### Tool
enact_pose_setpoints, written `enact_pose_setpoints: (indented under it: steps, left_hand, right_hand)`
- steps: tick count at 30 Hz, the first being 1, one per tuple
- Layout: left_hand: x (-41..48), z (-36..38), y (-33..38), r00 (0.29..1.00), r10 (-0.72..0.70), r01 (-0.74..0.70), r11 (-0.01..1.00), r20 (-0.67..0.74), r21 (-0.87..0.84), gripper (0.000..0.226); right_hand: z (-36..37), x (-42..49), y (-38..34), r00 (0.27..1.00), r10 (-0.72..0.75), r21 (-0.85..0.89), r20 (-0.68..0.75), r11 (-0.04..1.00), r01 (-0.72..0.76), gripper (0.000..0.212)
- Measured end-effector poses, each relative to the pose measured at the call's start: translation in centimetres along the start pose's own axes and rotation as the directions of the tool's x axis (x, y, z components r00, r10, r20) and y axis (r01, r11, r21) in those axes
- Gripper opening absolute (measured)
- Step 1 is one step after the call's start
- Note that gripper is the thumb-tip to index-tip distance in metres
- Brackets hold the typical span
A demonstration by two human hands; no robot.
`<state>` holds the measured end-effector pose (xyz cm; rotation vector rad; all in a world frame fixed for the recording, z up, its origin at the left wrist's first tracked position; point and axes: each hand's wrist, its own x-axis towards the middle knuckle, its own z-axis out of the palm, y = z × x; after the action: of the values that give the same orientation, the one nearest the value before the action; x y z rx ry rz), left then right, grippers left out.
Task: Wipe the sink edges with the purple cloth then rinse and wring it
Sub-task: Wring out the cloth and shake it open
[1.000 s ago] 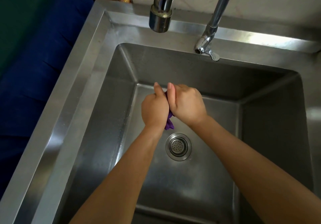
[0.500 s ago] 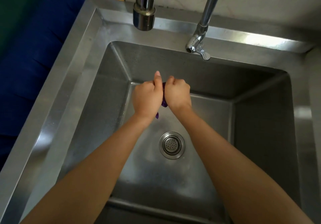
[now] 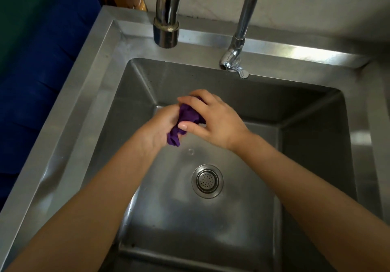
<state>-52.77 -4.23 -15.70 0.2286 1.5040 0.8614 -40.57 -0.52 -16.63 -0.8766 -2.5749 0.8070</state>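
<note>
A: Wringing, by my reading: in the head view both hands were closed on the purple cloth point(image 3: 186, 121) over the sink point(image 3: 80, 111) basin, so drips would fall in. The left hand point(image 3: 157, 128) gripped the lower end, the right hand point(image 3: 213, 119) wrapped the upper.

B: Which way did it run?

A: Bunched, long axis from about 7 o'clock up to 1 o'clock, tail toward the drain point(image 3: 207, 181). Tap point(image 3: 166, 18) sat at 12; no water visible.

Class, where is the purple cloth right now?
In the head view, the cloth is bunched between the left hand and right hand, above the sink basin.
</note>
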Motion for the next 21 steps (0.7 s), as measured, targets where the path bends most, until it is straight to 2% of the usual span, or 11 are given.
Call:
enact_pose_setpoints:
  steps: [3,6,8,9,12,15,18,21]
  left_hand:
    - [-0.8,0.3,-0.9,1.000,0.015,-0.015,1.000,0.002,-0.004,0.034]
    - [-0.4,1.1,-1.2,0.979,0.065,-0.080,0.994,-0.192,-0.075,0.042]
    - [0.1,1.5,-1.5,0.936,0.105,-0.131,0.990,-0.335,-0.056,0.049]
    - [0.3,1.5,-1.7,0.912,0.133,-0.152,0.988,-0.387,-0.018,0.052]
    - [1.3,0.7,-2.3,0.818,0.271,-0.188,0.959,-0.508,0.209,0.051]
    - [1.3,0.2,-1.9,0.720,0.455,-0.187,0.854,-0.524,0.485,0.052]
    - [0.8,0.4,-1.1,0.655,0.634,-0.188,0.663,-0.410,0.724,0.059]
    - [0.7,0.4,-0.4,0.609,0.744,-0.227,0.495,-0.275,0.839,0.062]
  right_hand:
    - [-0.2,1.1,-0.3,0.999,0.003,0.026,-0.049,1.000,-0.002,0.061]
    - [1.3,1.7,-1.4,0.974,0.089,-0.027,-0.209,0.995,-0.097,0.057]
    - [2.3,2.0,-2.0,0.916,0.173,-0.064,-0.361,0.976,-0.210,0.054]
    - [2.6,2.1,-2.2,0.896,0.218,-0.078,-0.387,0.960,-0.267,0.054]
    - [2.9,2.5,-2.4,0.896,0.370,-0.061,-0.246,0.917,-0.395,0.052]
    - [2.5,3.1,-2.8,0.821,0.565,0.133,-0.087,0.823,-0.552,0.055]
    - [1.9,3.7,-2.3,0.747,0.660,0.297,0.083,0.699,-0.651,0.052]
    - [0.8,4.1,-1.9,0.667,0.712,0.397,0.220,0.560,-0.728,0.043]
